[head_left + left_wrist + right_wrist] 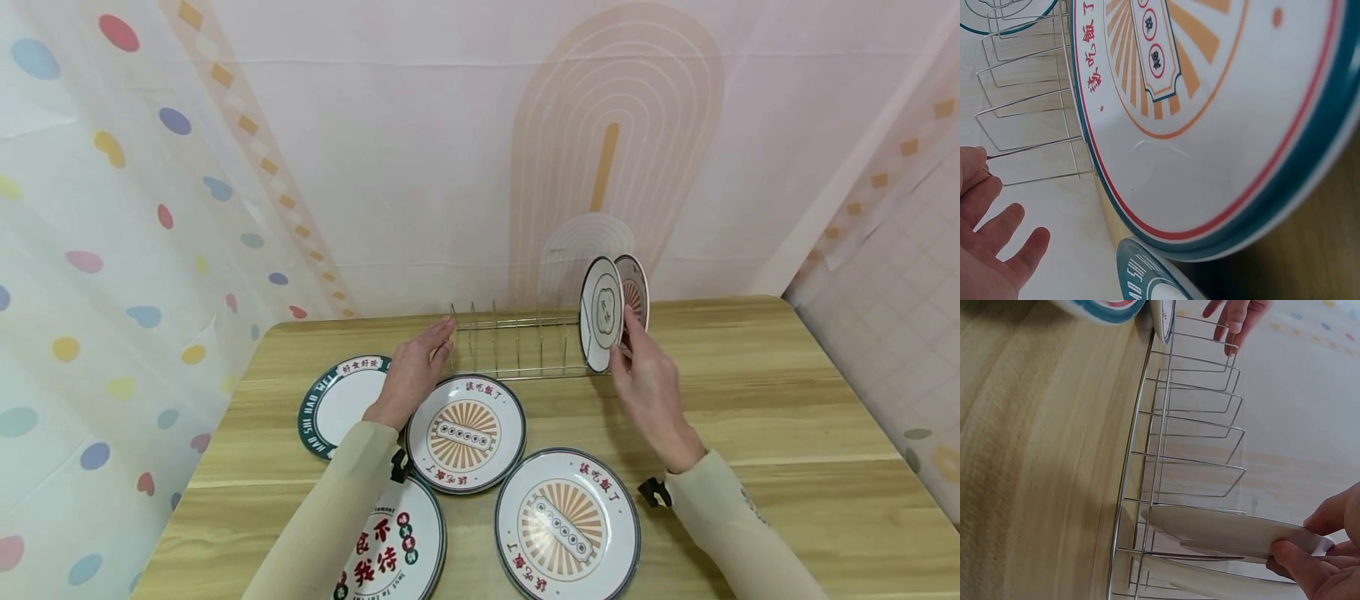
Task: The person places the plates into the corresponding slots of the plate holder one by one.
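Note:
A wire plate rack (543, 376) stands at the back of the wooden table. My left hand (412, 367) pinches the wire at its left end between thumb and finger, the other fingers spread in the left wrist view. At the right end, my right hand (648, 383) grips the edge of a white plate (602, 321) with a dark rim, thumb on one side and fingers on the other. That plate stands upright between the wires. Just right of it, another upright plate (636, 287) with a sunburst print is partly hidden. The rack's slots between the two hands hold no plates.
A sunburst plate (465, 433) lies before the rack, another (567, 525) nearer the front. A green-rimmed plate (348, 400) lies at left, partly behind my left hand. A plate with red characters (390, 550) lies partly under my left sleeve. A patterned curtain (420, 167) hangs behind.

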Demonstrator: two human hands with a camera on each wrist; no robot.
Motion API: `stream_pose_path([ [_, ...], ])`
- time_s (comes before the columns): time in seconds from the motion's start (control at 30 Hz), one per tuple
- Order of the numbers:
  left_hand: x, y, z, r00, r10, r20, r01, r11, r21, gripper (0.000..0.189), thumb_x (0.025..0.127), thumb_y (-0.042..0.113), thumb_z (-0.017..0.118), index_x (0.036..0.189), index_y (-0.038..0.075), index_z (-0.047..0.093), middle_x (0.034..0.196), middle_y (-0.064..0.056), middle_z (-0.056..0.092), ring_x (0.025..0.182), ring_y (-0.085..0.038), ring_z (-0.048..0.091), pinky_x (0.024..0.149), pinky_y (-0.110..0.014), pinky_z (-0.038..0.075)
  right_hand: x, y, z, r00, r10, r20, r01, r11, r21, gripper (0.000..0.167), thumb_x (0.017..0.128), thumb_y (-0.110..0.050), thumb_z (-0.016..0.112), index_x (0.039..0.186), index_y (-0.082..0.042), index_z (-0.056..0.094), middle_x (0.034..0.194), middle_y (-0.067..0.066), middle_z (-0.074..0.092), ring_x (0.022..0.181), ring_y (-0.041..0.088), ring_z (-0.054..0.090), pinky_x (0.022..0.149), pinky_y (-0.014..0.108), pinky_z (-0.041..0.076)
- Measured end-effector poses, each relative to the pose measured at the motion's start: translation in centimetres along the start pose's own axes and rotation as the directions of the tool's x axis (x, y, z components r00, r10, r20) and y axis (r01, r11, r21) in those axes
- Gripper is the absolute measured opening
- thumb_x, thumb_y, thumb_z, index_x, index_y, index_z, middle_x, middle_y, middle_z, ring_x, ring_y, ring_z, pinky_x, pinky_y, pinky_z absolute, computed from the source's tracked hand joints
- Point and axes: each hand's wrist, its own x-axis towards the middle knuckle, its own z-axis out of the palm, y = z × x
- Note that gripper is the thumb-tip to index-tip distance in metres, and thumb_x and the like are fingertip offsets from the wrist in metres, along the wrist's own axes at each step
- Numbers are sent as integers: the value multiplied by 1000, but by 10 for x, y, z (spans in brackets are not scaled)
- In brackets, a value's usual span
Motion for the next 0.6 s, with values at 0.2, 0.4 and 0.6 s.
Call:
stream_pose_path([
  [0.2, 0, 0, 0, 1000, 4, -5, -4, 1000, 0, 41, 108, 14, 58, 147, 3, 57, 153, -10, 53, 130, -36, 58, 110, -52, 46, 0, 0, 3, 1000, -11, -3, 11, 1000, -15, 64, 92, 10, 68, 152, 9, 43, 142, 33, 55, 119, 48, 64, 89, 50, 59],
  [0.4, 0, -1, 0, 999, 28, -17, -28, 1000, -3, 40, 107, 12, 59, 146, 2, 57, 152, -12, 54, 130, -37, 58, 109, -52, 47, 0, 1, 6, 998, -60, -24, 59, 998, -37, 61, 91, 11, 69, 148, 11, 47, 143, 33, 54, 119, 49, 63, 89, 52, 59],
  [0.6, 0, -1, 0, 999, 33, -17, -33, 999, -5, 40, 107, 12, 59, 146, 2, 57, 152, -13, 54, 127, -37, 61, 108, -52, 48, 1, 1, 6, 998, -65, -19, 64, 996, -60, 61, 92, 9, 69, 148, 10, 47, 146, 31, 52, 125, 48, 59, 93, 54, 56],
])
